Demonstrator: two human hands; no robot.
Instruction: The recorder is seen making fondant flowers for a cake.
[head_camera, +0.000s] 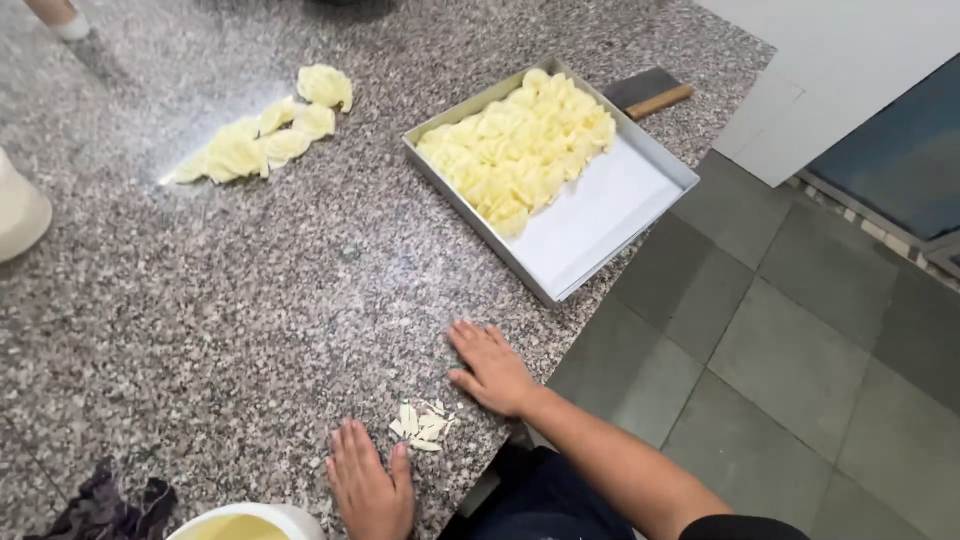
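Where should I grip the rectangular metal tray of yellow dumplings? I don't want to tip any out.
Hold the rectangular metal tray by its two long raised walls, one hand per side, coming from its bare near end. The yellow dumplings crowd the far half, so a one-ended lift would probably tilt it. Both hands lie flat on the speckled granite counter.

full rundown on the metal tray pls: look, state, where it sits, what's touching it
The tray is a shallow rectangular pan, grey metal by its look, lined in white. It lies flat and skewed on the speckled stone counter, its near corner at the counter's edge. Pale yellow folded dough pieces fill the far half in tight rows; the near half shows bare white lining. A dark blade with a wooden handle lies just behind it; contact cannot be told. Neither hand touches it.
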